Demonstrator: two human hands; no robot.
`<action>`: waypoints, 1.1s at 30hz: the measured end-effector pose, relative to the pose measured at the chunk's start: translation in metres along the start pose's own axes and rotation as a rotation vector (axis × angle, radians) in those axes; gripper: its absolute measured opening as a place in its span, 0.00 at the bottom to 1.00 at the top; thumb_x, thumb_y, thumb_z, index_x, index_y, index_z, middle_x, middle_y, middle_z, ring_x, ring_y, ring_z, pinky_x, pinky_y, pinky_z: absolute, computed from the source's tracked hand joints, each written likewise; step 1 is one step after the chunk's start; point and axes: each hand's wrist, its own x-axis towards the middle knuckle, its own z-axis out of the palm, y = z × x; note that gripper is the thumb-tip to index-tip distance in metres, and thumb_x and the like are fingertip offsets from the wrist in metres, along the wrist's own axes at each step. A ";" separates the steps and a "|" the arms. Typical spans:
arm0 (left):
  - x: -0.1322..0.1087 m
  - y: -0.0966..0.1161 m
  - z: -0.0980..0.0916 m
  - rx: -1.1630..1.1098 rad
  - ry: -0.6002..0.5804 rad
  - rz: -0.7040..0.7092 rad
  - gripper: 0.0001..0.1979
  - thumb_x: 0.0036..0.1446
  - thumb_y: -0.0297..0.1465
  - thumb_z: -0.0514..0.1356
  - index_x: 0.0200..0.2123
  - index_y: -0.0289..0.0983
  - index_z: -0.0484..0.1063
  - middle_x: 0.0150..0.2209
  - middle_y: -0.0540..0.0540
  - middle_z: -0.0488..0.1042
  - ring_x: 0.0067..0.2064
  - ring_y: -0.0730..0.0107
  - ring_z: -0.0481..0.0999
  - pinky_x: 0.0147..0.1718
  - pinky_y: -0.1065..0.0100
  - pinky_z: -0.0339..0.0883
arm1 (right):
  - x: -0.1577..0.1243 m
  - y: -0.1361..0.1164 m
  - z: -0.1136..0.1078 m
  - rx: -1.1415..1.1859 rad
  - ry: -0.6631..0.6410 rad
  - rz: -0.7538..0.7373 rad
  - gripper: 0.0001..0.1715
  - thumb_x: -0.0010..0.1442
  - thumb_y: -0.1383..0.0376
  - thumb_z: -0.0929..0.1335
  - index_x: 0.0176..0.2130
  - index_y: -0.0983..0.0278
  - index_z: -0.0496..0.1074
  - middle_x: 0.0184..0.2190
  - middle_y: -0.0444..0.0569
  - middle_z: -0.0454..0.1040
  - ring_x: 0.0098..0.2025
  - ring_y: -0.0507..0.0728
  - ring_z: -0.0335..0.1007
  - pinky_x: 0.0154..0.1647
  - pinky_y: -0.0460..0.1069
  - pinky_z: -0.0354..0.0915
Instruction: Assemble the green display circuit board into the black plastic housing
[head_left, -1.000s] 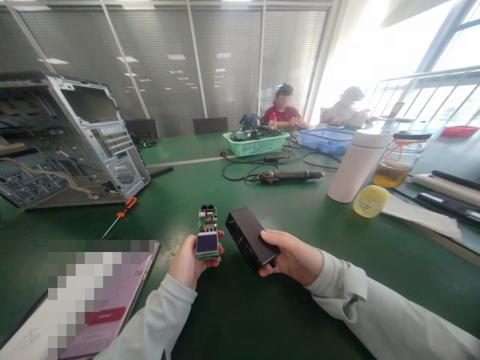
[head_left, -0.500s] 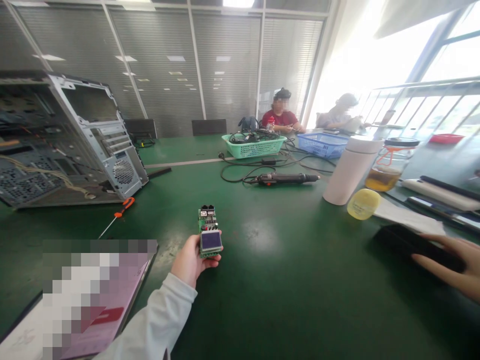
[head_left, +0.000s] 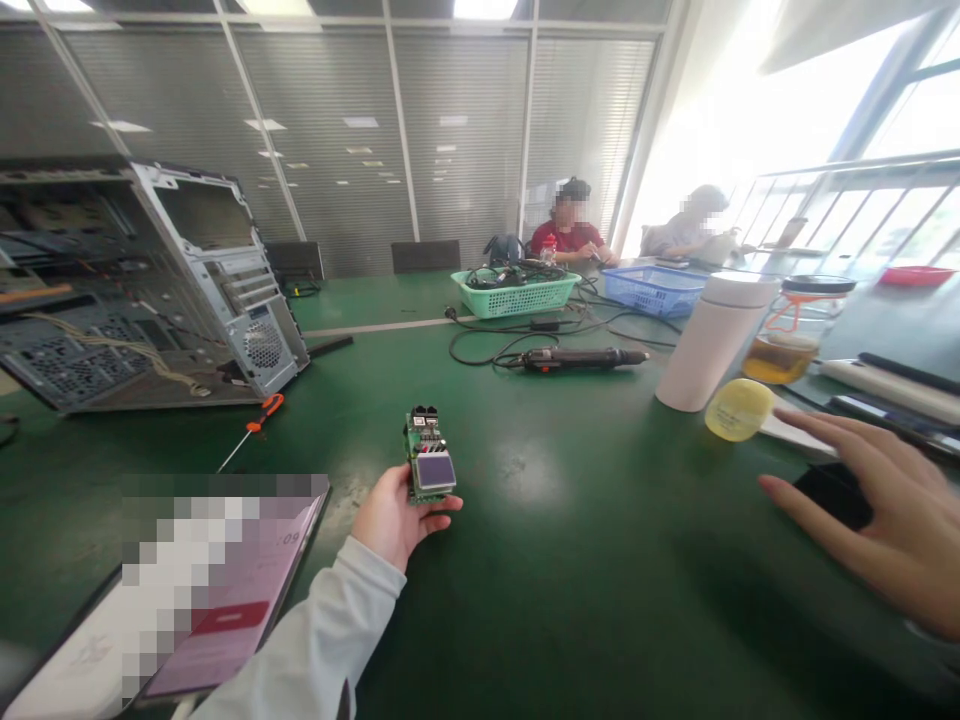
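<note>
My left hand (head_left: 394, 525) grips a small green circuit board (head_left: 429, 455) with a little blue-grey screen, held upright above the green table (head_left: 570, 520). At the right edge my right hand (head_left: 877, 520) hovers with fingers stretched out and apart, holding nothing. A black box (head_left: 829, 490) lies flat on the table under and behind those fingers, mostly hidden by them.
An opened computer case (head_left: 150, 290) stands at the left, an orange-handled screwdriver (head_left: 251, 432) before it. A booklet (head_left: 210, 600) lies near left. An electric screwdriver (head_left: 577, 357) with cable, white flask (head_left: 709, 345), yellow lid (head_left: 739, 410), glass jar (head_left: 795, 330) and baskets (head_left: 514, 292) lie farther off. Two people sit at the far end.
My right hand carried the black box from beside the circuit board to the table's right side and let go of it. Its fingers now spread above the box. The left hand barely moved.
</note>
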 end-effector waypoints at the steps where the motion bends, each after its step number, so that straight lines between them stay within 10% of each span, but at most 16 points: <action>1: 0.001 -0.001 0.002 0.001 0.039 0.017 0.16 0.63 0.28 0.42 0.39 0.30 0.68 0.23 0.46 0.74 0.21 0.69 0.76 0.17 0.73 0.64 | 0.009 -0.020 0.003 -0.010 0.020 -0.044 0.33 0.65 0.46 0.56 0.60 0.62 0.55 0.52 0.59 0.59 0.52 0.73 0.57 0.48 0.70 0.56; 9: 0.010 -0.009 -0.005 0.107 0.051 0.209 0.08 0.58 0.30 0.55 0.40 0.34 0.69 0.34 0.45 0.76 0.31 0.69 0.78 0.26 0.70 0.71 | 0.049 -0.115 0.023 0.136 -0.070 -0.303 0.22 0.66 0.62 0.57 0.58 0.66 0.56 0.55 0.54 0.57 0.59 0.62 0.51 0.56 0.59 0.57; 18: -0.006 -0.016 -0.013 1.267 -0.054 0.968 0.17 0.47 0.36 0.61 0.42 0.39 0.71 0.39 0.46 0.65 0.38 0.62 0.74 0.36 0.61 0.71 | 0.060 -0.170 0.049 0.175 -0.086 -0.503 0.21 0.64 0.66 0.60 0.57 0.65 0.60 0.57 0.47 0.57 0.61 0.61 0.47 0.64 0.63 0.38; 26: -0.009 -0.021 -0.010 1.346 -0.277 1.195 0.18 0.46 0.28 0.60 0.44 0.38 0.68 0.44 0.43 0.65 0.40 0.64 0.75 0.40 0.62 0.71 | 0.054 -0.170 0.066 0.151 -0.057 -0.600 0.17 0.66 0.65 0.61 0.50 0.75 0.65 0.41 0.54 0.68 0.45 0.60 0.63 0.52 0.57 0.61; 33: -0.005 -0.020 -0.015 1.409 -0.126 1.064 0.41 0.47 0.34 0.62 0.62 0.39 0.47 0.58 0.37 0.55 0.56 0.53 0.64 0.53 0.53 0.63 | 0.034 -0.101 0.030 0.085 -0.053 -0.163 0.26 0.66 0.47 0.56 0.43 0.65 0.66 0.39 0.50 0.69 0.37 0.57 0.68 0.34 0.51 0.68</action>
